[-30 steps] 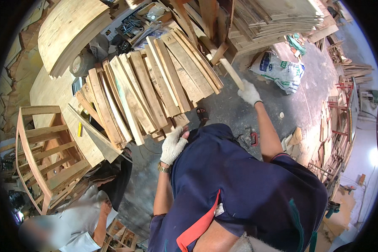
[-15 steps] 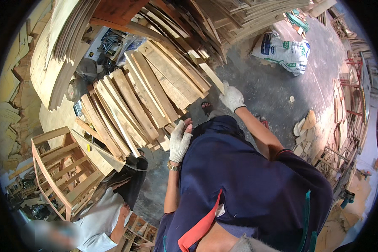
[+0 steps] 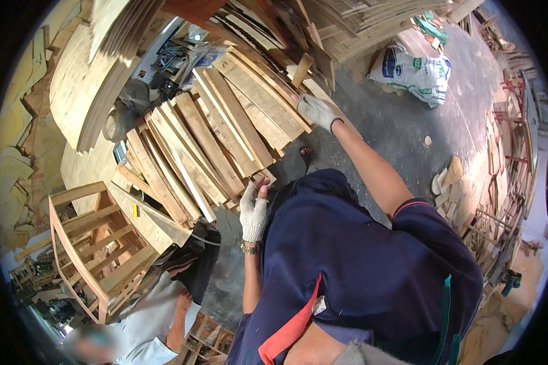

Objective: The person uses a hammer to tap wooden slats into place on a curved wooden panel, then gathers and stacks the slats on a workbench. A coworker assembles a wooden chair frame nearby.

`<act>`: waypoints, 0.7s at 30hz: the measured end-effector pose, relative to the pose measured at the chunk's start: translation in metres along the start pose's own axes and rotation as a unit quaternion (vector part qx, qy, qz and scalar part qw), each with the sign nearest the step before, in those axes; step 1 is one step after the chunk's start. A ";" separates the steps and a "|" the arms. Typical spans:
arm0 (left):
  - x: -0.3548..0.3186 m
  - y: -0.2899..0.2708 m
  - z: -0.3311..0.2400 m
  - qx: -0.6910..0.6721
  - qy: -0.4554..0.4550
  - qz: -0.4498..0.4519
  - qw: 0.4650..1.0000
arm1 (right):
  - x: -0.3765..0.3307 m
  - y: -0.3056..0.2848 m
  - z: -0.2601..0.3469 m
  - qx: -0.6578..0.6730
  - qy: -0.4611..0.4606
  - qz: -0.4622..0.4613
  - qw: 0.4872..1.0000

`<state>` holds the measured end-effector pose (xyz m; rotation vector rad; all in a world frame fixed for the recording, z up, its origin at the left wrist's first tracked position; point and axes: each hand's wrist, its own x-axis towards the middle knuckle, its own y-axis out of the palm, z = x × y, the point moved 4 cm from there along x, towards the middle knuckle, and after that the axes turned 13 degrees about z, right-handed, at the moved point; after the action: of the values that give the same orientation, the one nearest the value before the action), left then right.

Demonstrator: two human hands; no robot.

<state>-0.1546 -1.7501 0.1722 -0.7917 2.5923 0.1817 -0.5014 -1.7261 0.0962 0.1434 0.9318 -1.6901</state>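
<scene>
My left hand (image 3: 253, 214), in a white fingerless-tipped glove, hangs beside the lower ends of the stacked wooden boards (image 3: 222, 128). Its fingers are partly spread and hold nothing. My right hand (image 3: 318, 112), also gloved, reaches over the right edge of the stack with its fingers stretched toward the outermost board. A pale wooden strip (image 3: 333, 103) runs behind that hand, and I cannot tell whether the hand touches it. Just above my fingertips a short piece of wood (image 3: 302, 69) sticks up.
A slatted wooden frame (image 3: 97, 243) stands at the left, near a person in a light shirt (image 3: 164, 313). Curved plywood sheets (image 3: 85, 91) rise at the upper left. A white sack (image 3: 411, 74) lies on the floor at the upper right; offcuts (image 3: 447, 179) lie farther right.
My right hand, which held a light wooden strip out to the right, has moved up and left to the stack's edge. The left hand has shifted slightly left.
</scene>
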 end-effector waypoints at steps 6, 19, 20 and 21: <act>-0.035 -0.029 0.014 -0.060 0.063 -0.035 0.996 | 0.065 0.020 -0.054 0.056 0.040 -0.077 0.995; -0.009 -0.032 -0.019 -0.061 0.061 -0.010 0.996 | -0.007 0.049 0.044 -0.075 0.091 -0.119 0.986; 0.005 -0.026 -0.029 -0.050 0.051 -0.012 0.997 | -0.004 0.038 0.038 -0.027 0.095 -0.088 0.991; 0.023 -0.019 -0.027 -0.092 0.041 -0.006 0.995 | -0.001 0.027 0.032 0.019 0.099 -0.054 0.993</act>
<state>-0.1711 -1.7843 0.1869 -0.8962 2.6754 0.3976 -0.4663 -1.7465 0.1048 0.2957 1.0699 -1.8179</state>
